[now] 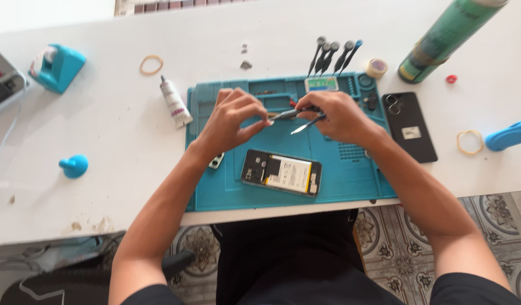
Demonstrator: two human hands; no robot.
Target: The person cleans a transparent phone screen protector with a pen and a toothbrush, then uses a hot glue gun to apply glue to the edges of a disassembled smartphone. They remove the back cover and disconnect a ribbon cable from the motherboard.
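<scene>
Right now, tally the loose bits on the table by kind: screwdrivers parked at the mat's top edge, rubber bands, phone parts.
Screwdrivers: 4
Rubber bands: 2
Phone parts: 2, the open phone on the mat and the back cover beside it
Total: 8

The tweezers (305,121), slim and silvery with a dark grip, lie nearly level above the teal repair mat (345,175), pinched at both ends between two hands, tips pointing down-left. The opened phone (281,172), back cover off, lies flat on the same mat, just below the tweezers, showing a white-labelled battery and dark circuit board, long side running left-right.
</scene>
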